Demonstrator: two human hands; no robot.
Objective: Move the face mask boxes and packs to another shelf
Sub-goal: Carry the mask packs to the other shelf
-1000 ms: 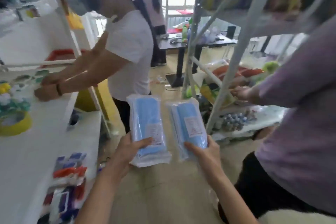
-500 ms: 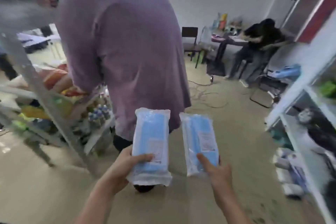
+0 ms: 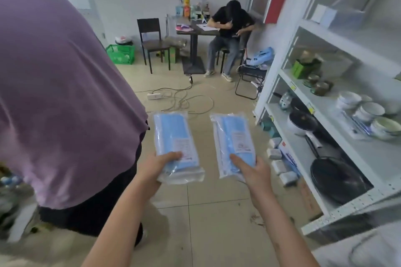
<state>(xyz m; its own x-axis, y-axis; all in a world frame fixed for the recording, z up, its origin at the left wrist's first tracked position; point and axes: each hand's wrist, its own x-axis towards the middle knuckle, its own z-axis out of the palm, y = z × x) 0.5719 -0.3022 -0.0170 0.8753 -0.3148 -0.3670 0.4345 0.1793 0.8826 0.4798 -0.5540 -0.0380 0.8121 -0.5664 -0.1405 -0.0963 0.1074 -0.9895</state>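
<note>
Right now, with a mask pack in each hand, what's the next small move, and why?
Probably keep turning right toward the white shelf unit. The left hand and right hand each grip a blue mask pack over open floor, a person in a purple top crowds the left, and the shelf stands close on the right.

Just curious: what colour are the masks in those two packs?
Light blue, in clear plastic packs, seen from the head camera.
</note>
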